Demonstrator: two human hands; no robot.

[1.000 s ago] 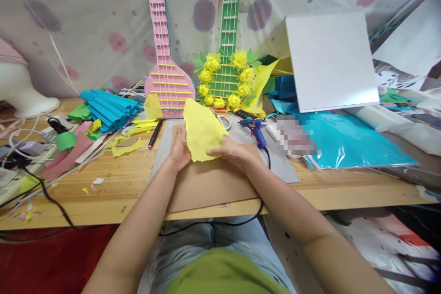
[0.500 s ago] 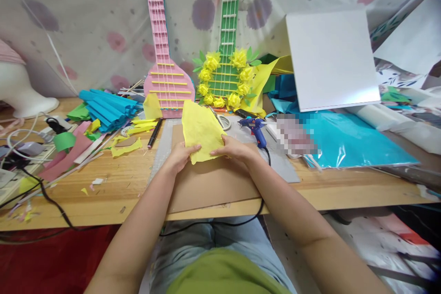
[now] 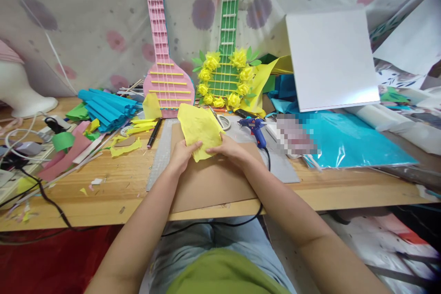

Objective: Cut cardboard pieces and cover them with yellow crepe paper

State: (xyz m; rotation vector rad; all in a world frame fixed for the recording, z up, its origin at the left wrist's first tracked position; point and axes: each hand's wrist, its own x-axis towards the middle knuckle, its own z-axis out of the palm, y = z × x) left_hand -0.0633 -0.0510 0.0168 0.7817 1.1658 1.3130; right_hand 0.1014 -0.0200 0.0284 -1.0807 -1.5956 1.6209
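Observation:
A piece of yellow crepe paper [image 3: 200,126] is held between my two hands, above a brown cardboard sheet [image 3: 217,183]. My left hand [image 3: 182,155] pinches its lower left edge, thumb on top. On the opposite side my right hand [image 3: 227,149] grips the lower right edge the same way; the fingers beneath the paper are hidden. Just past the paper lies a roll of tape [image 3: 224,122]. To the right of my right hand rests a blue glue gun [image 3: 254,129], its black cord running toward the table's front edge.
A pink paper guitar [image 3: 168,82] and a green one with yellow flowers [image 3: 223,71] stand at the back. Blue folded paper [image 3: 106,108], yellow scraps and a black marker [image 3: 154,134] lie left. A white board [image 3: 332,59] leans behind a blue packet [image 3: 354,142] at right.
The yellow crepe paper has tilted, its top edge shifting left and slightly down. My right hand has moved a little to the left; both hands still hold the paper.

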